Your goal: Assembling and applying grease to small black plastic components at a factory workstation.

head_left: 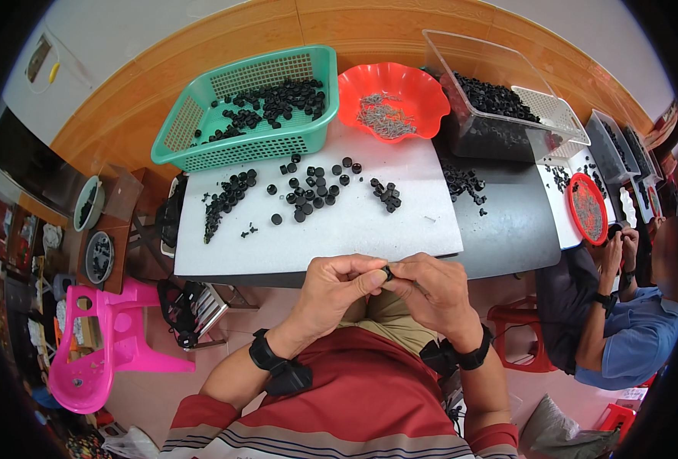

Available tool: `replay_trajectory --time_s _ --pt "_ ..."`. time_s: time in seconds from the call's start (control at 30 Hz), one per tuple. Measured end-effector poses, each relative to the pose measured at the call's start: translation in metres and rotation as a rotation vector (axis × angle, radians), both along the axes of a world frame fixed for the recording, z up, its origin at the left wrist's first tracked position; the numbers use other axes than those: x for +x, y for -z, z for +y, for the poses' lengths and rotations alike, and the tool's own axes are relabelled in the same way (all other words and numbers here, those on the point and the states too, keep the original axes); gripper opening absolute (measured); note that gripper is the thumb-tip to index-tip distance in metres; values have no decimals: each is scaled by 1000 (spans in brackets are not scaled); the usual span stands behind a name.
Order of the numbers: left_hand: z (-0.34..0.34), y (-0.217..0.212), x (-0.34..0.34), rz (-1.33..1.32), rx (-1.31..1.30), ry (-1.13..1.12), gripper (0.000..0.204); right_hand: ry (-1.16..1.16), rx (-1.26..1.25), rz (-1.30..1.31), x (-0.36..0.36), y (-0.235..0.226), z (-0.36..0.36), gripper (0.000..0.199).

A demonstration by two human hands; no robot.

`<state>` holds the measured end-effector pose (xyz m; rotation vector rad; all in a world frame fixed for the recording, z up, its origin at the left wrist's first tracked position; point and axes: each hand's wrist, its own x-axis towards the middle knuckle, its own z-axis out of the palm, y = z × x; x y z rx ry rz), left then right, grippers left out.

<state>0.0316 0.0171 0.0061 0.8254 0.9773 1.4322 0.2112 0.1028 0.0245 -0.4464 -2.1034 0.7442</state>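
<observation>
The near strip of the white board (354,237) lies bare, open to a reach from the table edge. Farther in, scattered black caps (312,191) bar the middle (loose, low pieces), with the green basket (239,145) and red bowl (391,99) walling the back.

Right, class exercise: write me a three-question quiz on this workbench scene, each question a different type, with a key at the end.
1. True or false: the red scalloped bowl holds small grey metal pieces.
2. Multiple choice: what do the left hand and right hand pinch between them? A) a small black part B) a yellow sponge C) a glass bottle
3. Fill the gap: the loose black caps lie on a ______ board in front of the green basket.

Key: 1 true; 2 A; 3 white.
</observation>
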Motion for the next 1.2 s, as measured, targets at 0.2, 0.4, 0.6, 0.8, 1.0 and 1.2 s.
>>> replay_trajectory --time_s 0.2,0.4,0.6,0.8,1.0,1.2 --pt "-5 5 7 88 4 -56 22 7 13 -6 -1 3 1 18" --pt "-1 6 6 -25 13 -36 21 -15 -58 17 -2 6 4 21" --pt "-3 6 -3 -111 -42 26 23 -65 -126 -60 -1 2 3 37" --pt "-5 3 -6 -142 -89 72 33 -135 -234 -160 1 -1 3 34" --pt "-9 7 -8 -51 -70 -1 29 -53 -288 -211 1 -15 28 24" --pt "-10 10 -9 12 -51 -90 19 77 -189 -351 -28 -53 69 26"
